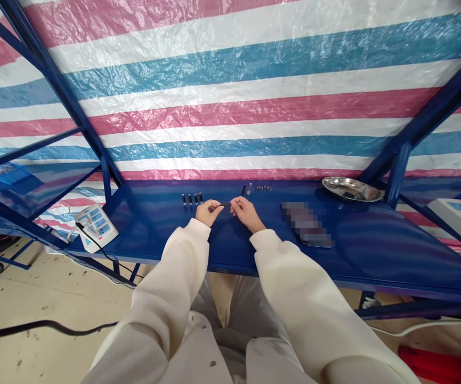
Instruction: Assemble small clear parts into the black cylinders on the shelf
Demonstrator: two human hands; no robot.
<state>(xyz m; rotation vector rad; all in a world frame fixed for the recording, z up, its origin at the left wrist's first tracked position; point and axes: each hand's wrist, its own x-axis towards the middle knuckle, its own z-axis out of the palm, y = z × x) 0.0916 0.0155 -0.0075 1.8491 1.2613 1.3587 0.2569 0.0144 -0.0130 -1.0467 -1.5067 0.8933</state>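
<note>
My left hand and my right hand meet over the middle of the blue shelf. Both are pinched on the ends of one small dark rod-like part held level between them. Just behind my left hand several short dark cylinders stand in a row. Behind my right hand lie one or two more dark pieces and a line of tiny metal parts. Cream sleeves cover both arms.
A round metal dish sits at the back right. A blurred dark object lies right of my hands. A white power strip with a black cable hangs over the shelf's left end. Blue frame posts stand either side; striped tarp behind.
</note>
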